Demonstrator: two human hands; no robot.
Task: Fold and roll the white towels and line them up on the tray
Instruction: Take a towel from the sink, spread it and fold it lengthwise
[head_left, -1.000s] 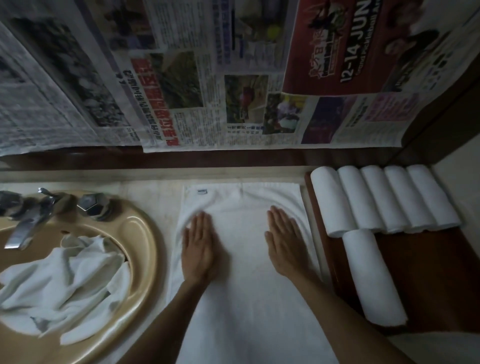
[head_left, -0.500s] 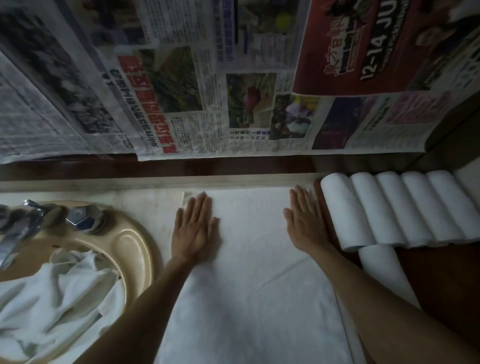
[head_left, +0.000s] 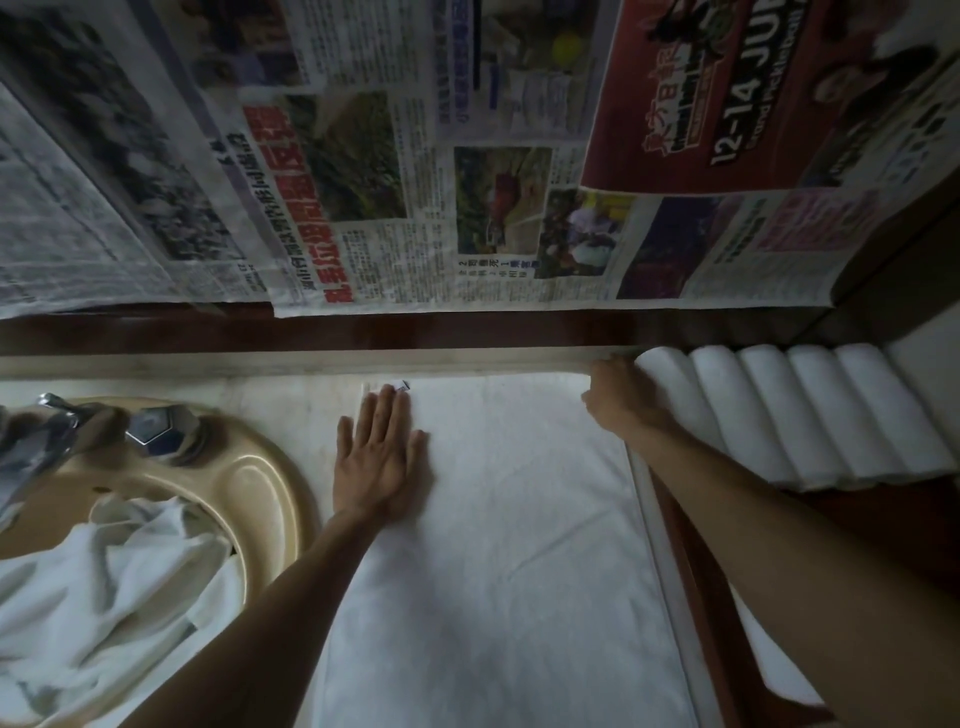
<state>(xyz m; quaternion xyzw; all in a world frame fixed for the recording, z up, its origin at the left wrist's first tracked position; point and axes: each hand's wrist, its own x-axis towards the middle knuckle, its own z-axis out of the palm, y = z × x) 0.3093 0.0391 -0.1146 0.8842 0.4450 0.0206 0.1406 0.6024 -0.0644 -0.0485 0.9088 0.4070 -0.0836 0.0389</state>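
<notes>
A white towel (head_left: 509, 519) lies spread flat on the counter, its small label at the far left corner. My left hand (head_left: 382, 457) presses flat on its far left part, fingers straight. My right hand (head_left: 621, 400) is at the towel's far right corner with fingers curled on the edge, beside the first roll. Several rolled white towels (head_left: 810, 410) lie side by side on the dark wooden tray (head_left: 691, 587) at the right. Another roll (head_left: 774, 670) lies nearer on the tray, partly hidden under my right forearm.
A beige sink (head_left: 270, 483) at the left holds a heap of crumpled white towels (head_left: 104, 587), with a chrome tap (head_left: 36, 447) behind. Newspaper sheets (head_left: 415, 156) cover the wall above a dark wooden ledge.
Both hands slid away from me along the towel to its far edge. My right hand moved to the far right corner and curled its fingers there.
</notes>
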